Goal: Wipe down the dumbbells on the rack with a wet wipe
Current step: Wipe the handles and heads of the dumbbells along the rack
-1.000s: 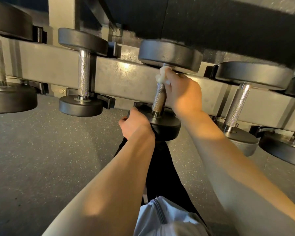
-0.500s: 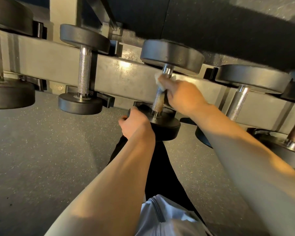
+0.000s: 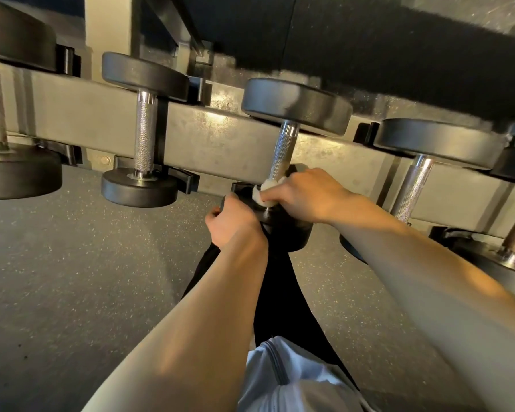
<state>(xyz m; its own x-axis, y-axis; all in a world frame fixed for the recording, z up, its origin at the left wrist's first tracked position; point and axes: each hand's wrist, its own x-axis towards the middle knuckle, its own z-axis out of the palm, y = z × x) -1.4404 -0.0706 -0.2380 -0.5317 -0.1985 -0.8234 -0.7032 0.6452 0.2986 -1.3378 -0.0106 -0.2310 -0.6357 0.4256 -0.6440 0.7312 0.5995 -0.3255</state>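
Here, in the head view, a black round-ended dumbbell with a knurled steel handle (image 3: 281, 150) sits on the grey metal rack rail (image 3: 220, 138), its far end up against the rail and its near end hanging toward the person. The right hand (image 3: 304, 194) is curled round the lower part of that handle, just above the near weight, and has a crumpled white wet wipe (image 3: 263, 193) pinched between its fingers and the steel. The left hand (image 3: 234, 223) grips the rim of the near black weight from the left side, fingers wrapped over its edge.

Along the same rail, a smaller black dumbbell with a steel handle (image 3: 144, 135) rests to the left, well apart from the hands, and a larger black dumbbell (image 3: 414, 182) rests just to the right, partly hidden behind the right forearm. Below lies speckled grey rubber floor (image 3: 72, 263). The person's black trouser leg (image 3: 283, 292) and pale grey top (image 3: 286, 379) show at the lower edge.
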